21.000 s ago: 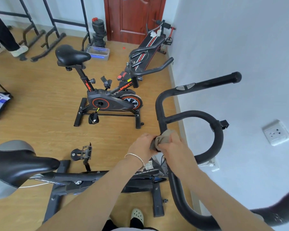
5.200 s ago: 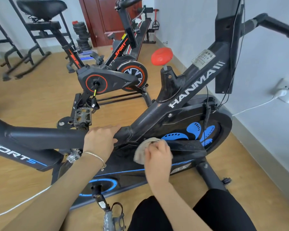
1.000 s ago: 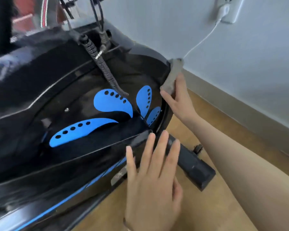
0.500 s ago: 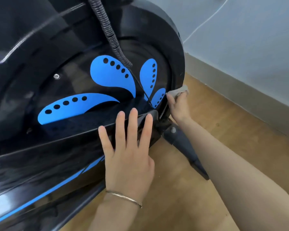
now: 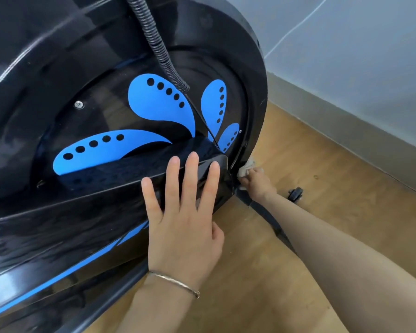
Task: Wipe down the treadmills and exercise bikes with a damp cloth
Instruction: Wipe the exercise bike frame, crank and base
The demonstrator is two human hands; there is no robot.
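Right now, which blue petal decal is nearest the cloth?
The smallest petal, lowest and rightmost; the other three are larger and farther from the cloth.

head cam | faces forward-down | very close to exercise bike (image 5: 87, 212)

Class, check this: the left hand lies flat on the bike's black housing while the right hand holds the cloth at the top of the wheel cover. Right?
No. The head view shows the right hand holding the cloth at the bottom of the wheel cover, not the top. The left hand detail is correct.
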